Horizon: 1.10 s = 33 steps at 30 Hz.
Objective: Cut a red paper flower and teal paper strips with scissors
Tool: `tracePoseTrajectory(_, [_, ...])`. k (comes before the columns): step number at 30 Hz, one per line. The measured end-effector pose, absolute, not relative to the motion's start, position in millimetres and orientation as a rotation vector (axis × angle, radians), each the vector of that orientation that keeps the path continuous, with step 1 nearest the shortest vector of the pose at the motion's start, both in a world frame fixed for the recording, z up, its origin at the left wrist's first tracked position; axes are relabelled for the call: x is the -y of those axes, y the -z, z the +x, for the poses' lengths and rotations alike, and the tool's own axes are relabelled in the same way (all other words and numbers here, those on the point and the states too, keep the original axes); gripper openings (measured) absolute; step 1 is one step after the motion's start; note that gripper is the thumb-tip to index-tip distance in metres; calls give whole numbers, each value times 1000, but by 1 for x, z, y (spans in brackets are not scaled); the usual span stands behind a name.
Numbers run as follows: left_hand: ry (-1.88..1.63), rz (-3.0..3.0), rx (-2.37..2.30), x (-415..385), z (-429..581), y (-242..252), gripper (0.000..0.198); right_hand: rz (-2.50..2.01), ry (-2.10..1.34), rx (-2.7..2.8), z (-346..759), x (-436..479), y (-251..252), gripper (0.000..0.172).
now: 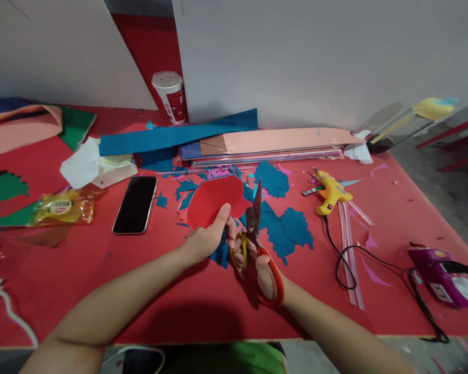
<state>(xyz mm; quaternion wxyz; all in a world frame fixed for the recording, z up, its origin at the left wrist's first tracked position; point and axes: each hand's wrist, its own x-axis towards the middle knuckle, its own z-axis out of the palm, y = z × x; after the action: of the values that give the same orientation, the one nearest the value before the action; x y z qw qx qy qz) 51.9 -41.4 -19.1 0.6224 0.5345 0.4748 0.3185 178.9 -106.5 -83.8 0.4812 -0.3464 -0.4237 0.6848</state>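
A rounded piece of red paper (212, 200) with a partly wavy edge is pinched in my left hand (214, 231), thumb on top. My right hand (259, 267) grips a pair of scissors (256, 221) with red and yellow handles, fingers through the loops. Their blades are parted and point away from me, just right of the paper's edge. Under and around the paper lie blue cut shapes (296, 228) with jagged edges, another blue cutout (272, 179), and small blue and pink scraps.
Left of my hands lie a phone (135, 205) and a yellow wrapper (64, 206). At right are a yellow glue gun (331, 191), its black cord, clear glue sticks (349, 249) and a purple box (444, 275). Long paper strips (179, 135) and a paper cup (169, 96) stand behind.
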Motion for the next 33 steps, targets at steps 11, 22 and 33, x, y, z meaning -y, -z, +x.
tracePoseTrajectory(11, [-735,1138,-1047,44,53,18,57,-825,-1714,1044,179,106,83,63])
tracePoseTrajectory(22, [-749,1141,-1034,44,53,18,58,-878,-1693,1070,179,106,79,64])
tracePoseTrajectory(33, [-740,1209,-1070,44,53,16,59,-873,-1758,1030,180,107,83,64])
